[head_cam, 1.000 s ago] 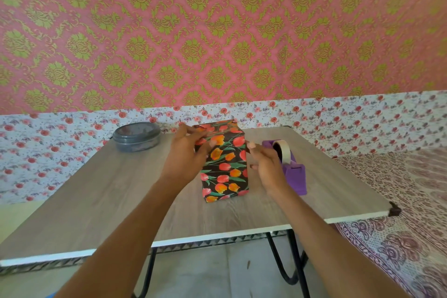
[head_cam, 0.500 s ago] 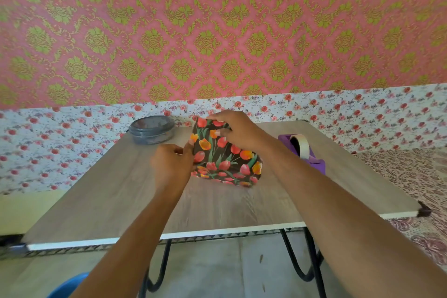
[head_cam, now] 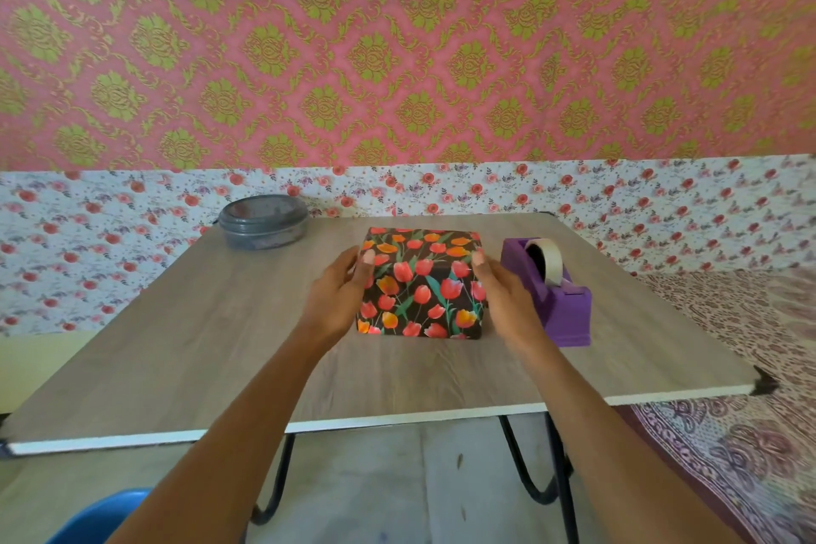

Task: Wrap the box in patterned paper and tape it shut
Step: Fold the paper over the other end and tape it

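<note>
Grey lidded tub (head_cam: pixel 263 220) at the table's (head_cam: pixel 198 345) far-left corner, well apart from my left hand (head_cam: pixel 338 296), whose fingers lie flat against the left side of the box (head_cam: pixel 421 287). Box stands mid-table, wrapped in dark tulip-print paper, folds tight. My right hand (head_cam: pixel 503 294) lies flat against its right side, just beside the purple tape dispenser (head_cam: pixel 561 305).

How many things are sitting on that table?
3: a wrapped box in the middle between the left hand and right hand, a tape dispenser to its right, a grey lidded tub at the far left. Nothing looks hidden.
</note>
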Motion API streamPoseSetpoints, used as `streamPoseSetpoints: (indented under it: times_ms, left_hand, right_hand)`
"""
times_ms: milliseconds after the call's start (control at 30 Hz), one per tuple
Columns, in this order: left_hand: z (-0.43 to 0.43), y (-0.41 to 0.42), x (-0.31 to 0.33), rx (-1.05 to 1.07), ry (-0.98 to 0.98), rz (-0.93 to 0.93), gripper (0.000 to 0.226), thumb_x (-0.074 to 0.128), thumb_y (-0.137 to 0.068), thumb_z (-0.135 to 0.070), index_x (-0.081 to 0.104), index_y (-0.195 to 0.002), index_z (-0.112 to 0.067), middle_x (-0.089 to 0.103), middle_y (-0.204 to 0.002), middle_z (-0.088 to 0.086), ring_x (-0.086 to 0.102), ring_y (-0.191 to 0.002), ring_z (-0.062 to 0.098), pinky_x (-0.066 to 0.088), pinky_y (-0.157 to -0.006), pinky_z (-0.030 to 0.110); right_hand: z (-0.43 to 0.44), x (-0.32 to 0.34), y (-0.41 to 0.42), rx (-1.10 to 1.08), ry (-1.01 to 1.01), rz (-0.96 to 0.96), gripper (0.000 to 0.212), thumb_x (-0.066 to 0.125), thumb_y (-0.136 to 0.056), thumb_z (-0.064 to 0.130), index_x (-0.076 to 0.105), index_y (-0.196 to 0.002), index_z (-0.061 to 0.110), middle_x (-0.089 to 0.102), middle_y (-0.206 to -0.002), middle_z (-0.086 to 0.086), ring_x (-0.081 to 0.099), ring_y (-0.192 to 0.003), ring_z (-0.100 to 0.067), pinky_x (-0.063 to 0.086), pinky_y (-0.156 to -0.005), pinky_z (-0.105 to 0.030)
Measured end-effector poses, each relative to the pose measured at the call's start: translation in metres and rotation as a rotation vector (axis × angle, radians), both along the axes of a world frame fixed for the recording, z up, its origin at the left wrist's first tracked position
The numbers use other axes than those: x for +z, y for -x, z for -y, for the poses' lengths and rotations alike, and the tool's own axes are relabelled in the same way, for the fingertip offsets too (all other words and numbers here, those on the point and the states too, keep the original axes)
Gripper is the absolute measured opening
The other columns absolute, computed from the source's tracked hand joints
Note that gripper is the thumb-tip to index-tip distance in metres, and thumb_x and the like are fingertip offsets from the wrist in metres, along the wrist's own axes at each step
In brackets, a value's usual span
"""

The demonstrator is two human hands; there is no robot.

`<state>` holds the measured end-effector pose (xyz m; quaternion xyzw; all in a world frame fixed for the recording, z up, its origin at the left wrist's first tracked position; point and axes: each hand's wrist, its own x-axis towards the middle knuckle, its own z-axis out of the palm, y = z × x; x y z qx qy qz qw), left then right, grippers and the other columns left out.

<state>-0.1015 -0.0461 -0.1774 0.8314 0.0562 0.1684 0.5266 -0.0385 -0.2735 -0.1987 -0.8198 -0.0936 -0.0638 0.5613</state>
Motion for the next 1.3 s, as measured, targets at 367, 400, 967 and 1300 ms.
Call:
streamPoseSetpoints:
  times_ms: [367, 400, 967, 1300]
  left_hand:
    - [-0.019, -0.012, 0.0, 0.032, 0.398, 0.054, 0.057, 0.047, -0.101, -0.057, 0.042, -0.15, -0.029, 0.058, -0.141, 0.002, 0.063, -0.121, 0.025, 0.052, -0.101, 0.043]
    - [-0.019, -0.013, -0.005, -0.049, 0.458, 0.043, 0.057, 0.046, -0.1, -0.06, 0.044, -0.148, -0.03, 0.062, -0.139, 0.003, 0.067, -0.117, 0.026, 0.054, -0.099, 0.045]
    - [0.001, -0.003, -0.036, 0.164, 0.398, 0.152, 0.093, 0.021, -0.078, -0.096, 0.045, -0.144, -0.034, 0.061, -0.138, -0.001, 0.063, -0.123, 0.02, 0.054, -0.102, 0.049]
    - [0.095, 0.036, -0.039, 0.329, -0.215, 0.771, 0.035, 0.057, -0.092, -0.003, 0.054, -0.127, 0.001, 0.043, -0.131, 0.019, 0.043, -0.127, 0.03, 0.036, -0.111, 0.034]
  right_hand:
    - [-0.031, 0.012, -0.003, 0.147, -0.448, -0.094, 0.065, 0.027, -0.094, 0.08, 0.058, -0.132, 0.037, 0.064, -0.134, 0.008, 0.063, -0.12, -0.004, 0.051, -0.103, -0.033]
    - [-0.037, 0.011, -0.002, 0.192, -0.467, -0.124, 0.059, 0.028, -0.096, 0.076, 0.056, -0.134, 0.04, 0.063, -0.136, 0.007, 0.063, -0.12, -0.007, 0.052, -0.103, -0.036]
    - [-0.035, -0.014, -0.002, 0.146, -0.295, -0.083, 0.05, 0.028, -0.109, 0.05, 0.066, -0.125, 0.02, 0.076, -0.109, 0.008, 0.072, -0.101, -0.008, 0.054, -0.07, -0.011]
    - [0.062, -0.025, 0.02, -0.376, 0.143, 0.679, 0.023, 0.073, -0.082, -0.005, 0.069, -0.1, 0.008, 0.061, -0.106, -0.008, 0.061, -0.093, -0.02, 0.04, -0.079, -0.003]
